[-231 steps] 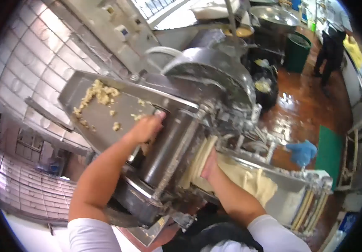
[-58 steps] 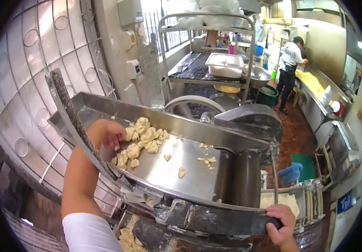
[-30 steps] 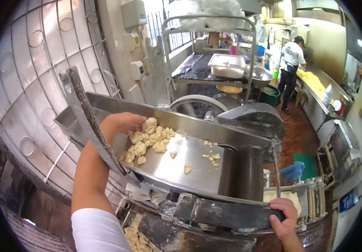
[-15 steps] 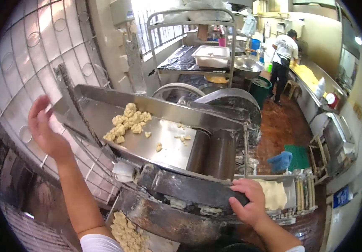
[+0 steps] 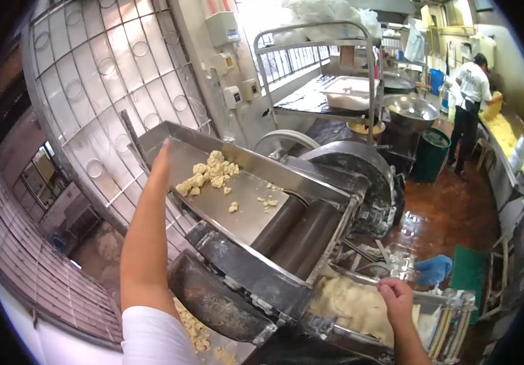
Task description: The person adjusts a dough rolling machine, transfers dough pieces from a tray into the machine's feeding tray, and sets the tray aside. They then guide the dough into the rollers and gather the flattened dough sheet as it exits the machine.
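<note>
My left hand point(image 5: 164, 157) is over the left end of the metal tray point(image 5: 183, 147), seen edge-on, with its fingers mostly hidden. Beside it on the tray lie lumps of dough point(image 5: 216, 170), and smaller crumbs point(image 5: 268, 202) are scattered nearer the two dark rollers point(image 5: 298, 234). My right hand point(image 5: 394, 294) is raised over the dough sheet point(image 5: 353, 304) to the right of the rollers. Its fingers are curled together, with nothing visible in them.
A lower tray holds more dough pieces point(image 5: 192, 325). Behind the machine's wheel cover point(image 5: 347, 158) stand a rack point(image 5: 317, 112), a metal bowl point(image 5: 412, 109) and a green bin point(image 5: 430, 155). A co-worker point(image 5: 472, 91) stands at a counter with yellow material point(image 5: 499, 131). A blue glove point(image 5: 434, 269) hangs near the conveyor.
My right hand has let go of the machine's dark edge and moved over the dough sheet. My left hand has come from beside the tray to over its left end. The view has turned.
</note>
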The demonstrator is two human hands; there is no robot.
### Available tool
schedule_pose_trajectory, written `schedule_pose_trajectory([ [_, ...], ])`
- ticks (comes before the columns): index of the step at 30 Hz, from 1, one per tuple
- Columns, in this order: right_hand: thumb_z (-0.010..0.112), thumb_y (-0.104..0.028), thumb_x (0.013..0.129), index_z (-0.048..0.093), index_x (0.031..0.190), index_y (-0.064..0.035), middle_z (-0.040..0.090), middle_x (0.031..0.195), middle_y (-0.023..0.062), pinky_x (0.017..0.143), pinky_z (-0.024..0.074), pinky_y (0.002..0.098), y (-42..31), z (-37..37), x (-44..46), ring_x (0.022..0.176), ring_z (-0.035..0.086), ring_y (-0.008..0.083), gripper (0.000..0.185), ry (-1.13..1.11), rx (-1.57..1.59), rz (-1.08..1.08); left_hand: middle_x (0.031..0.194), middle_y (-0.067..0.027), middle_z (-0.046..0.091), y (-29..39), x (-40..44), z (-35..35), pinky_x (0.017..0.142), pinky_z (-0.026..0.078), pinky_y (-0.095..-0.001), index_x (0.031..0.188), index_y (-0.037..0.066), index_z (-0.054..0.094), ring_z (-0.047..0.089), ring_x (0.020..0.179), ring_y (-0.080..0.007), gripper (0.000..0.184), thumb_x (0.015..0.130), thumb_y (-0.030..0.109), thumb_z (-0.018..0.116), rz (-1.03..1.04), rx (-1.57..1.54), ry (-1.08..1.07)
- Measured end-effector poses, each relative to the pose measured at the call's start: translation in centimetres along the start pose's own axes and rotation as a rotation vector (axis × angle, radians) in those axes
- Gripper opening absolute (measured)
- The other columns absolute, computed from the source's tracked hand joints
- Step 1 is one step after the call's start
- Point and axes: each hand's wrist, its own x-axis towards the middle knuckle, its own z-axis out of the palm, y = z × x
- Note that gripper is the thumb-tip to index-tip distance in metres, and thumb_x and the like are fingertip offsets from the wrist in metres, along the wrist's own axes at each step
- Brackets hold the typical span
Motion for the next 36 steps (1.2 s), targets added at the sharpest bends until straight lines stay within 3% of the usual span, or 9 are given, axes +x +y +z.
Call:
schedule_pose_trajectory([
  [8, 0.067, -0.018, 0.085, 0.063, 0.095, 0.002, 0.067, 0.083, 0.0073, 0.067, 0.0483, 0.0253, 5.5, -1.9, 1.3, 0.073, 0.061, 0.0119, 0.022, -0.006, 0.121, 0.377, 0.139, -0.0176, 0.043, -8.1, 10.3, -0.6, 0.107, 0.028, -0.041, 0.138, 0.003, 0.041, 0.039, 0.128, -0.0317, 0.077, 0.088, 0.061, 0.045, 0.12, -0.201, 0.124],
  [16, 0.062, -0.019, 0.086, 0.063, 0.093, -0.0001, 0.068, 0.084, 0.0086, 0.062, 0.0482, 0.0261, 7.5, -1.9, 0.6, 0.073, 0.064, 0.0142, 0.02, 0.12, 0.032, 0.536, 0.128, -0.0188, 0.053, -10.5, 12.2, 7.6, 0.098, 0.036, -0.0422, 0.129, 0.002, 0.053, 0.05, 0.115, -0.0306, 0.072, 0.083, 0.058, 0.05, -0.242, 0.583, -0.022],
  [21, 0.065, -0.012, 0.085, 0.062, 0.098, 0.0037, 0.067, 0.082, 0.0087, 0.068, 0.0495, 0.026, 9.1, -1.5, 0.6, 0.073, 0.062, 0.014, 0.021, 0.146, 0.071, 0.625, 0.115, -0.016, 0.062, -7.4, 8.6, 11.5, 0.09, 0.042, -0.0363, 0.12, -0.002, 0.059, 0.056, 0.104, -0.0261, 0.06, 0.077, 0.039, 0.061, -0.034, 0.66, -0.096],
  [22, 0.063, -0.016, 0.085, 0.063, 0.095, -0.0002, 0.068, 0.081, 0.0082, 0.061, 0.0478, 0.0256, 9.9, -1.3, 0.5, 0.069, 0.063, 0.0137, 0.018, 0.127, 0.063, 0.587, 0.117, -0.0167, 0.061, -8.6, 10.1, 10.8, 0.09, 0.043, -0.0359, 0.121, -0.003, 0.058, 0.056, 0.106, -0.0269, 0.059, 0.076, 0.035, 0.062, -0.061, 0.676, -0.141],
  [25, 0.066, -0.011, 0.084, 0.063, 0.095, 0.0031, 0.065, 0.079, 0.0064, 0.068, 0.0489, 0.0247, 9.0, -0.8, 1.5, 0.072, 0.06, 0.0122, 0.018, 0.054, 0.059, 0.609, 0.13, -0.0201, 0.052, -11.1, 10.9, 11.2, 0.096, 0.04, -0.041, 0.125, 0.003, 0.056, 0.051, 0.115, -0.0308, 0.063, 0.077, 0.044, 0.057, 0.038, 0.855, -0.279],
  [28, 0.066, -0.011, 0.084, 0.064, 0.094, 0.0031, 0.065, 0.077, 0.0055, 0.067, 0.0489, 0.0248, 9.7, -0.7, 1.7, 0.071, 0.06, 0.0115, 0.018, 0.033, 0.042, 0.538, 0.123, -0.0227, 0.058, -9.3, 6.2, 13.4, 0.094, 0.042, -0.0392, 0.121, -0.003, 0.058, 0.055, 0.113, -0.0319, 0.064, 0.082, 0.047, 0.059, 0.018, 0.888, -0.236],
  [31, 0.066, -0.017, 0.084, 0.063, 0.095, -0.0006, 0.068, 0.08, 0.0068, 0.058, 0.0464, 0.0245, 11.2, -1.6, 1.3, 0.067, 0.062, 0.013, 0.02, 0.016, 0.048, 0.483, 0.127, -0.0228, 0.056, -5.3, 4.4, 12.5, 0.098, 0.04, -0.0408, 0.124, -0.003, 0.056, 0.052, 0.118, -0.0327, 0.071, 0.085, 0.056, 0.054, -0.047, 1.036, -0.17],
  [32, 0.065, -0.017, 0.084, 0.062, 0.095, -0.0008, 0.068, 0.079, 0.007, 0.058, 0.0463, 0.0244, 11.6, -1.8, 1.2, 0.067, 0.062, 0.0129, 0.019, 0.025, 0.027, 0.488, 0.13, -0.023, 0.053, -5.8, 7.6, 10.0, 0.102, 0.036, -0.042, 0.128, -0.003, 0.052, 0.049, 0.122, -0.0328, 0.076, 0.086, 0.06, 0.049, -0.006, 0.908, -0.079],
  [36, 0.064, -0.014, 0.085, 0.062, 0.094, -0.0002, 0.068, 0.079, 0.0078, 0.057, 0.0472, 0.0256, 12.6, -2.8, 0.7, 0.067, 0.062, 0.0138, 0.017, 0.054, -0.06, 0.551, 0.128, -0.023, 0.054, -8.4, 14.3, -2.1, 0.103, 0.034, -0.0446, 0.126, -0.001, 0.054, 0.049, 0.122, -0.0352, 0.079, 0.086, 0.066, 0.041, 0.144, 1.245, 0.026],
])
